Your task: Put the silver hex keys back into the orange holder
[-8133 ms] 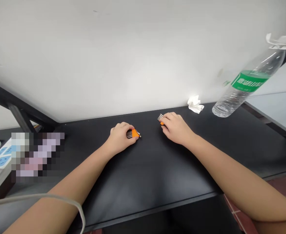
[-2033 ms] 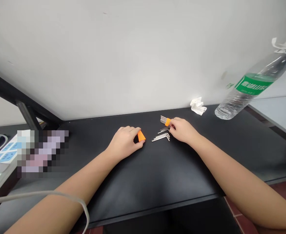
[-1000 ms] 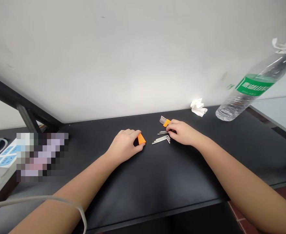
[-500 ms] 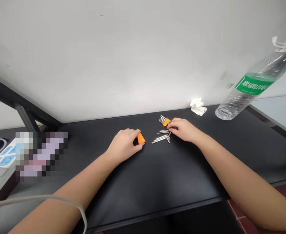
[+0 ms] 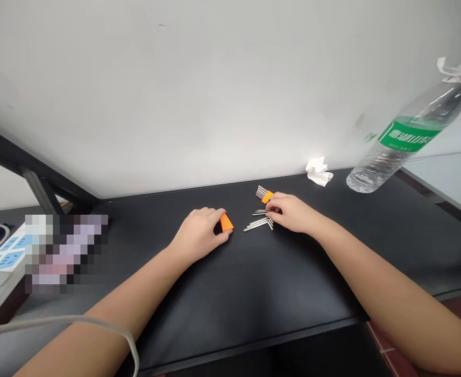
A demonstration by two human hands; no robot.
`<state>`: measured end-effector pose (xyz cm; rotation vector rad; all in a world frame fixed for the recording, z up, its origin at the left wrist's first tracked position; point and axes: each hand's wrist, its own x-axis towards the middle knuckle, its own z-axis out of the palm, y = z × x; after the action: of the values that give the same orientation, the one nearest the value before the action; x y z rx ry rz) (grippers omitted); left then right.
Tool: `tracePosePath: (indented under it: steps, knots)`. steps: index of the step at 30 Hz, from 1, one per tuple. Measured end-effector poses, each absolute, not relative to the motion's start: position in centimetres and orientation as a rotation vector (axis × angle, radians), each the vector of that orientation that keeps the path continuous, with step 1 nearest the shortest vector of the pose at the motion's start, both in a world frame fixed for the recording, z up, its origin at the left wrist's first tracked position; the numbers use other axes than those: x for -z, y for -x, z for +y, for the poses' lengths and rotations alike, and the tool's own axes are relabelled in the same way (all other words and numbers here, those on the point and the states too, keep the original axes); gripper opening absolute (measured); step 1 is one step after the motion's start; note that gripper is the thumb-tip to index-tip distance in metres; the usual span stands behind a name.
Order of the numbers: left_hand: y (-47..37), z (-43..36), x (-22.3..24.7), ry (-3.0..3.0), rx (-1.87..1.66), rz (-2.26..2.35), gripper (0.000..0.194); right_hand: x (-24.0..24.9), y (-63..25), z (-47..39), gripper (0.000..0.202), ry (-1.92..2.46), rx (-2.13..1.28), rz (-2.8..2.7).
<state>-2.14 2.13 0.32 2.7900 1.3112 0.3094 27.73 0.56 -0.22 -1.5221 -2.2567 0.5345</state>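
Note:
My left hand [image 5: 201, 233] is closed around an orange plastic hex key holder [image 5: 226, 222], thumb and fingers pinching its two ends on the black tabletop. Right of it lie several silver L-shaped hex keys [image 5: 258, 224], their bends pointing right. Just above them is a smaller group of hex keys [image 5: 259, 212]. My right hand [image 5: 287, 210] is curled over the bent ends of this smaller group, its fingertips pinched there and partly hiding them. Behind its fingers, a second orange holder [image 5: 267, 197] lies with several metal keys sticking out to the upper left.
A crumpled white tissue [image 5: 319, 171] lies near the wall, beside a tall water bottle [image 5: 387, 144] with a green label. Power strips [image 5: 8, 259] and a blurred-out object [image 5: 71, 246] are on the left. A pale cable [image 5: 77, 318] crosses in front of my left forearm.
My right hand has shifted slightly left and down, from beside the second orange holder onto the bent ends of the smaller hex keys. My left hand stays on its holder.

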Motion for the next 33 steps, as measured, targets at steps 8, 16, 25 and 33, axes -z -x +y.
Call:
tracePosePath:
  steps: [8,16,25,33]
  knots:
    - [2.0,2.1,-0.4,-2.76,-0.332,1.294,0.037,-0.4,-27.2,-0.2,0.013,1.465,-0.596,-2.354]
    - [2.0,1.7,-0.6,-2.742,-0.383,1.21,0.042,-2.2,-26.0,-1.9,0.01,1.498,-0.393,-2.51]
    - [2.3,2.0,0.4,-2.63,-0.527,1.105,0.046,-1.9,-24.0,-3.0,0.009,1.549,-0.206,-2.686]
    - [2.0,1.8,0.1,-2.232,-0.648,1.098,0.046,-3.5,-25.2,-3.0,0.015,1.281,-0.653,-2.356]
